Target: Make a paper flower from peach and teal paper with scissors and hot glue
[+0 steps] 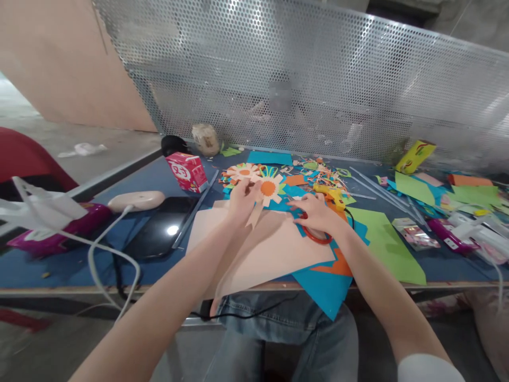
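Note:
My left hand (243,199) is closed on a paper flower with peach petals and an orange centre (269,188), pinching it at its left side. A narrow peach strip (255,215) hangs below the flower. My right hand (312,212) lies over the red-handled scissors (320,239), fingers bent around them; part of the handles and blades is hidden under it. Another peach flower (243,171) lies behind my left hand. Beneath both hands is a large peach paper sheet (262,249). A yellow glue gun (334,196) rests just behind my right hand.
Blue paper (324,292) juts past the table's front edge; a green sheet (387,246) lies right. Left are a phone (161,228), a pink box (186,172) and a white cable (93,249). Paper scraps (318,172) lie behind, before a perforated metal panel (310,79).

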Demonstrator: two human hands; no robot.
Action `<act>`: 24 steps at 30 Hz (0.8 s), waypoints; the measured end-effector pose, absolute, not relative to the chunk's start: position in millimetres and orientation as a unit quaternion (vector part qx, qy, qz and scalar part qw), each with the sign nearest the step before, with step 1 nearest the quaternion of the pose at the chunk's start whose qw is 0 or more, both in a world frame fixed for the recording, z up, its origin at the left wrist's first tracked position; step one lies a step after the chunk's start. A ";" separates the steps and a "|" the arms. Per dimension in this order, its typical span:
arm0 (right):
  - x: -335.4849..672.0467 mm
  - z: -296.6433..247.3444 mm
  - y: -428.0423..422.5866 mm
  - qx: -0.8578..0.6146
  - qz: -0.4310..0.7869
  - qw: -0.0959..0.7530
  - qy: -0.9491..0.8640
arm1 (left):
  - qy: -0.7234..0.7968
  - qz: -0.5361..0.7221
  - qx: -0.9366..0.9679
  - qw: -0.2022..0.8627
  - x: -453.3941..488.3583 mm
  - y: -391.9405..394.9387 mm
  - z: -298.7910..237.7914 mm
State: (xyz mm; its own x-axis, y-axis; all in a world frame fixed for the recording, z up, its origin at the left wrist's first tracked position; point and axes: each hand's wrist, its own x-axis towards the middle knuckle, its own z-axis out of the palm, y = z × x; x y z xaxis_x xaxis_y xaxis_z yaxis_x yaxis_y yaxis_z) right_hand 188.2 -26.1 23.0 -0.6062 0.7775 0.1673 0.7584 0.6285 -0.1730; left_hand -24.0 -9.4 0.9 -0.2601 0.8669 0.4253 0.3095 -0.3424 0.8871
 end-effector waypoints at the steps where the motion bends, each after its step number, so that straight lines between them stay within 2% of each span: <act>1: 187.0 24.7 -27.7 -0.433 0.029 0.096 -0.896 | 0.527 0.594 0.563 0.228 -23.4 -9.7 0.7; 5: 185.4 27.6 -28.9 -0.426 0.011 0.072 -0.902 | 0.544 0.583 0.563 0.217 -24.5 -6.1 -1.3; 9: 187.7 23.1 -24.1 -0.404 0.045 0.109 -0.907 | 0.538 0.580 0.569 0.225 -25.7 -1.4 -4.2; 20: 190.5 15.0 -14.7 -0.417 0.252 0.372 -0.790 | 0.522 0.590 0.567 0.239 -25.0 0.8 -4.9; 24: 193.1 7.1 -3.7 -0.424 0.288 0.428 -0.744 | 0.506 0.593 0.572 0.254 -26.0 5.3 -10.3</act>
